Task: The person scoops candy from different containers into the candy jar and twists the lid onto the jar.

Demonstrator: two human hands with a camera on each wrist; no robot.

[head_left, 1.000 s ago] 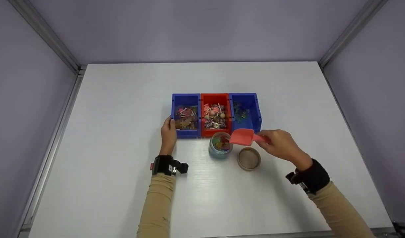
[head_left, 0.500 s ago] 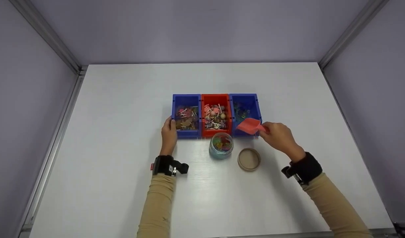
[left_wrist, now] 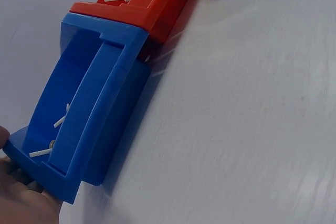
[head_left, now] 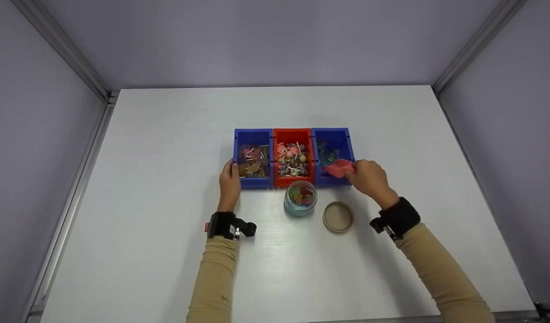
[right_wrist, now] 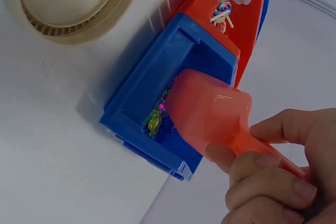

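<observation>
My right hand (head_left: 369,179) grips the handle of a pink scoop (right_wrist: 210,108), its blade over and partly inside the right blue bin (right_wrist: 134,103). Small shiny coloured pieces (right_wrist: 155,121) lie in that bin. At the other end, my left hand (head_left: 230,185) holds the side wall of the left blue bin (left_wrist: 100,98), thumb at the rim and fingers outside. That bin contains lollipop-like pieces with white sticks. Between them is a red bin (head_left: 293,180) of lollipops and round candies. A glass jar (head_left: 300,207) with colourful pieces stands uncapped before the red bin.
A round tan lid (head_left: 338,216) lies on the white table (head_left: 167,179), right of the jar and in front of the right bin. Pale panels (head_left: 275,45) enclose the table at the back and sides.
My right hand has carried the scoop from beside the jar's mouth up to the right blue bin, and its blade has dipped lower there. The left hand stays on its bin.
</observation>
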